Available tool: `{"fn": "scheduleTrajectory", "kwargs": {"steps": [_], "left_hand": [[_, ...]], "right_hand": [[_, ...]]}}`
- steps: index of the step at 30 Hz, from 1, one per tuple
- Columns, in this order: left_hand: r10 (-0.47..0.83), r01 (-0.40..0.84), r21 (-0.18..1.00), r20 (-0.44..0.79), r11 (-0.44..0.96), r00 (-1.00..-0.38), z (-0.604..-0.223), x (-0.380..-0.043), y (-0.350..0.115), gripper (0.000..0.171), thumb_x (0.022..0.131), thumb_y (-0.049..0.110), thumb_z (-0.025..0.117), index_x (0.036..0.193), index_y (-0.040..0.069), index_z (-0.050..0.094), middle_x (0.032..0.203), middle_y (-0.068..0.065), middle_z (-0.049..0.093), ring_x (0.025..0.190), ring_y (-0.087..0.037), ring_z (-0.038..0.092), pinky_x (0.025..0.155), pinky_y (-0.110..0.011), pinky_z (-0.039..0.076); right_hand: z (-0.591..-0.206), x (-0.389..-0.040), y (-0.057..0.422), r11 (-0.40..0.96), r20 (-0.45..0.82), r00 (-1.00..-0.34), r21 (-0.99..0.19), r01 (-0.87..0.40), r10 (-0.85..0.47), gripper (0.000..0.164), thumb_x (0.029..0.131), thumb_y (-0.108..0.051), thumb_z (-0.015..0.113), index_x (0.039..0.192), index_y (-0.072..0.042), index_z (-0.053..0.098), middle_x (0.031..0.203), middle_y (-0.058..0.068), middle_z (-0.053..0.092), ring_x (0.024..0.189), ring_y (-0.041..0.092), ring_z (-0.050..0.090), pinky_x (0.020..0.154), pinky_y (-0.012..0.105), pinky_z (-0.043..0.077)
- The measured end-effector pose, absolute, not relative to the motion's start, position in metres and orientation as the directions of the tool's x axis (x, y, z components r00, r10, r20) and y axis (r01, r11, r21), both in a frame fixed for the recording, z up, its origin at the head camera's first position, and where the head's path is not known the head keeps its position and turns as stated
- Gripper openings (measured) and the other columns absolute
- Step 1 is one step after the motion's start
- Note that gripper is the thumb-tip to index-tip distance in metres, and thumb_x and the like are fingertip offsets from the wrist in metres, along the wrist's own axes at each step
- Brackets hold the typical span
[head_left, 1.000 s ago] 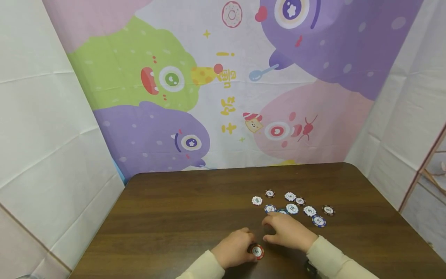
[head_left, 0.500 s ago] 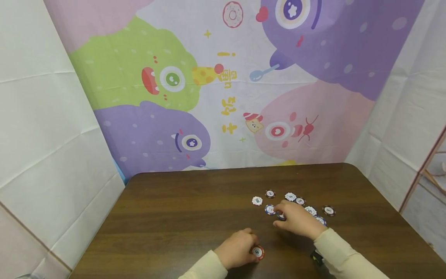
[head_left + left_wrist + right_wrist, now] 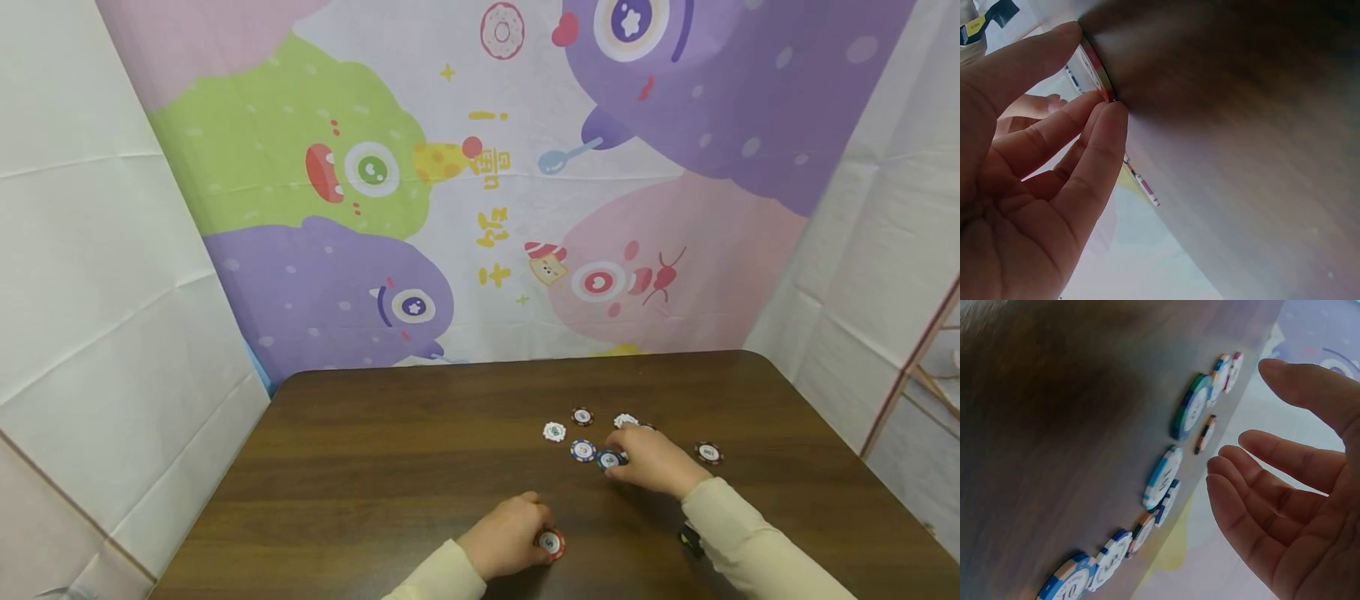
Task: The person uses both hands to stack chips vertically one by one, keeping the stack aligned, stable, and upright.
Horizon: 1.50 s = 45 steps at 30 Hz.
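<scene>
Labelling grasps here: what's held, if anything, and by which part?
Left grip pinches the red chip by opposite edges of its rim. Right grip holds nothing.

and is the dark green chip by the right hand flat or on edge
Flat: the head view shows the dark green chip face up on the table.

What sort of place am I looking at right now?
Probably a curtained-off indoor workspace: a cartoon-monster curtain hangs behind a dark wood-grain table, with pale creased sheets on both sides.
</scene>
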State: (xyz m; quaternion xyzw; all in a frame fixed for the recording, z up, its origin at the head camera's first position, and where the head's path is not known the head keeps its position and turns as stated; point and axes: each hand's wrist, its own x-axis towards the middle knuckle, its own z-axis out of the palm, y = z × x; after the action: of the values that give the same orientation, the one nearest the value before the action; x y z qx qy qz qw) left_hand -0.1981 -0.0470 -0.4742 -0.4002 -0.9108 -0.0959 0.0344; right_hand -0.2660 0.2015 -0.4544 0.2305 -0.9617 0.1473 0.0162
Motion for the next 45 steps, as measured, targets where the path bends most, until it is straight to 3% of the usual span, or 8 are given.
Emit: {"fn": "scheduleTrajectory", "kwargs": {"steps": [6, 12, 17, 21, 33, 45], "left_hand": [[0.725, 0.738, 0.154, 0.14, 0.657, -0.675, -0.473, -0.196, -0.05, 0.018, 0.067, 0.028, 0.078, 0.078, 0.019, 0.067, 0.073, 0.012, 0.053, 0.068, 0.001, 0.043, 0.057, -0.011, 0.034], [0.728, 0.745, 0.162, 0.16, 0.647, -0.667, -0.474, -0.196, -0.052, 0.018, 0.066, 0.026, 0.078, 0.078, 0.018, 0.067, 0.073, 0.013, 0.056, 0.069, 0.002, 0.044, 0.059, -0.01, 0.034], [0.726, 0.744, 0.179, 0.167, 0.644, -0.668, -0.475, -0.196, -0.053, 0.018, 0.065, 0.024, 0.078, 0.078, 0.017, 0.067, 0.072, 0.013, 0.058, 0.069, 0.002, 0.043, 0.058, -0.009, 0.034], [0.717, 0.735, 0.2, 0.162, 0.648, -0.678, -0.475, -0.196, -0.053, 0.019, 0.066, 0.023, 0.078, 0.08, 0.016, 0.068, 0.073, 0.012, 0.06, 0.069, 0.002, 0.044, 0.059, -0.009, 0.034], [0.691, 0.701, 0.242, 0.141, 0.671, -0.709, -0.471, -0.195, -0.054, 0.021, 0.064, 0.022, 0.079, 0.081, 0.015, 0.068, 0.074, 0.01, 0.059, 0.068, 0.002, 0.044, 0.058, -0.01, 0.034], [0.711, 0.727, 0.216, 0.161, 0.652, -0.685, -0.472, -0.195, -0.056, 0.022, 0.065, 0.025, 0.079, 0.081, 0.015, 0.067, 0.072, 0.011, 0.057, 0.066, 0.003, 0.042, 0.058, -0.009, 0.033]], "right_hand": [[-0.458, -0.271, 0.203, 0.864, 0.062, -0.896, -0.243, -0.442, -0.44, 0.036, 0.07, -0.023, 0.076, 0.094, 0.001, 0.066, 0.09, 0.01, 0.066, 0.081, 0.024, 0.061, 0.075, 0.043, 0.047], [-0.46, -0.276, 0.201, 0.876, 0.015, -0.9, -0.227, -0.426, -0.435, 0.031, 0.07, -0.021, 0.077, 0.09, 0.0, 0.066, 0.082, 0.006, 0.065, 0.07, 0.015, 0.054, 0.069, 0.04, 0.045], [-0.463, -0.28, 0.199, 0.883, -0.02, -0.904, -0.227, -0.411, -0.426, 0.019, 0.07, -0.02, 0.076, 0.071, -0.008, 0.061, 0.064, -0.004, 0.054, 0.059, 0.012, 0.043, 0.059, 0.033, 0.037], [-0.464, -0.281, 0.199, 0.879, -0.01, -0.899, -0.216, -0.425, -0.438, 0.024, 0.069, -0.019, 0.076, 0.061, -0.014, 0.054, 0.056, -0.007, 0.044, 0.055, 0.011, 0.036, 0.054, 0.03, 0.031], [-0.467, -0.282, 0.197, 0.887, 0.011, -0.911, -0.225, -0.404, -0.412, 0.027, 0.069, -0.022, 0.077, 0.06, -0.014, 0.052, 0.056, -0.007, 0.044, 0.054, 0.011, 0.035, 0.053, 0.029, 0.032], [-0.465, -0.28, 0.193, 0.895, 0.046, -0.918, -0.207, -0.395, -0.394, 0.03, 0.068, -0.02, 0.074, 0.055, -0.016, 0.048, 0.053, -0.007, 0.041, 0.052, 0.011, 0.034, 0.051, 0.03, 0.031]]}}
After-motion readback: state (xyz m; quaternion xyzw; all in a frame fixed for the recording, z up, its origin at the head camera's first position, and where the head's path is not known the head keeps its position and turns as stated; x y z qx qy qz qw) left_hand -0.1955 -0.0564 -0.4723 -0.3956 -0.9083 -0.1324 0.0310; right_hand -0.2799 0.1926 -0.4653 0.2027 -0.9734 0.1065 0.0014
